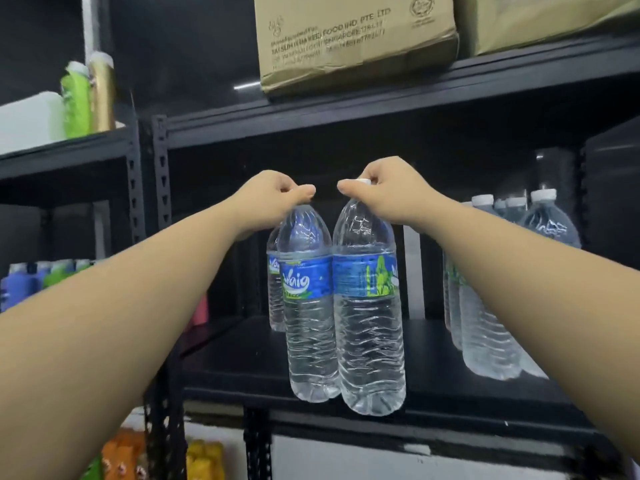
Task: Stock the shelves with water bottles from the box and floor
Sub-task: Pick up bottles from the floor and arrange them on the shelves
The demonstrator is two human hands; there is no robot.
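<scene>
Above a black shelf point(433, 348), both hands' fingers point(363, 174) clamp bottle point(367, 306) caps.

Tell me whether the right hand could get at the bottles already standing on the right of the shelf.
Probably not yet: the right hand grips the cap of its own bottle. The standing bottles sit just right of that forearm, nothing blocking them.

cardboard box point(356, 39) top shelf | green pkg point(75, 100) + gold can point(102, 93) upper left
</scene>
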